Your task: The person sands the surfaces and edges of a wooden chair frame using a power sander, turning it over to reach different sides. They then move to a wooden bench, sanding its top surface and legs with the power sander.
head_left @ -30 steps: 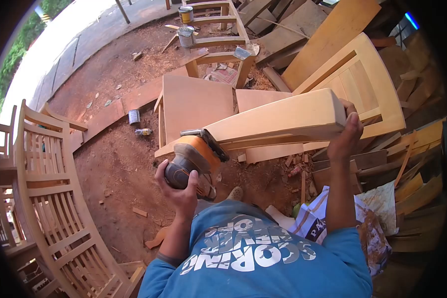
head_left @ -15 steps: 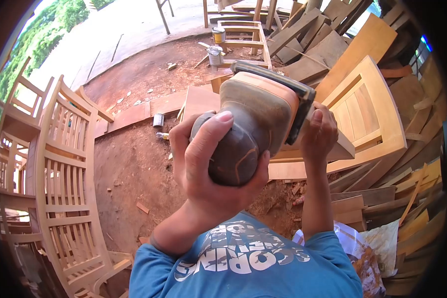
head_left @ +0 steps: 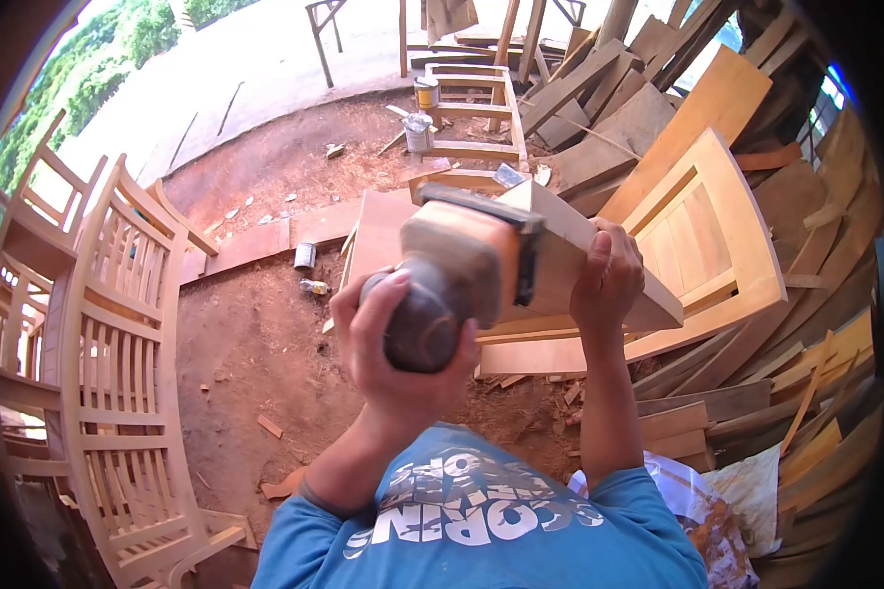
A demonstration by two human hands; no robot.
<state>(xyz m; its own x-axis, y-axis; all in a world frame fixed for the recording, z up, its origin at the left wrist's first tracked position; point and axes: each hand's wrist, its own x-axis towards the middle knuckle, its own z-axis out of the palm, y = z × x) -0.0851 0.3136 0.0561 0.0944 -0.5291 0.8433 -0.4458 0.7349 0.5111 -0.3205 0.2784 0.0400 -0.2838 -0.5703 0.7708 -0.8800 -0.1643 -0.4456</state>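
Observation:
A dark, dusty power sander [head_left: 457, 257] is gripped in my left hand [head_left: 383, 344], its fingers wrapped around the rounded body. The sander's flat black pad faces right, close to a light wooden box-like piece [head_left: 570, 257]; whether they touch is hard to tell. My right hand [head_left: 609, 275] is closed on the edge of that wooden piece, thumb on top. Behind and below the piece lies a panelled wooden frame [head_left: 692, 236] with a curved edge.
Slatted wooden chair backs [head_left: 128, 344] stand at the left. Cans [head_left: 305, 256] and wood scraps lie on the reddish dirt ground [head_left: 255, 344]. A ladder-like frame [head_left: 476, 108] is at the back. Stacked boards [head_left: 796, 324] fill the right side, near crumpled plastic sheeting [head_left: 746, 491].
My left hand has moved the sander down and left, and more of the wooden piece shows. My right hand sits slightly lower and further left. The view has shifted a little.

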